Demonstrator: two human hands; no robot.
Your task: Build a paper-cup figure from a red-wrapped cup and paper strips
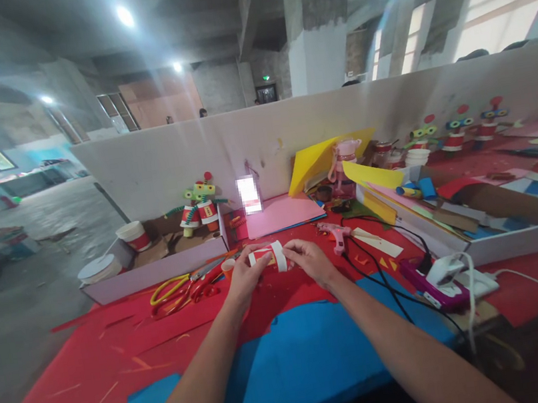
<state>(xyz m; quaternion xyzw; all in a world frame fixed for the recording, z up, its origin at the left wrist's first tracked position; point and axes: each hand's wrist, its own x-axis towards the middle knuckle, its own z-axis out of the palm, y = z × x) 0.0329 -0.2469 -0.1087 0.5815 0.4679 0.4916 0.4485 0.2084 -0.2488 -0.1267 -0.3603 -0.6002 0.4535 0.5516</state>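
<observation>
Left box (158, 270): two white tubs (133, 236), two figures (198, 209). Left hand (245, 273): wrapped round one paper cup (270, 257), above tabletop (268, 300). Cup sideways; long axis left-right, white-banded end pointing right. Right hand (311, 261): fingers narrow at that end; pinch unclear. Beyond, one pink glue gun (339, 237).

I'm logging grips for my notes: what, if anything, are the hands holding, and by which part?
A red-banded white cup: the left hand grips its side; the right hand is at its white end, its grip unclear.
</observation>
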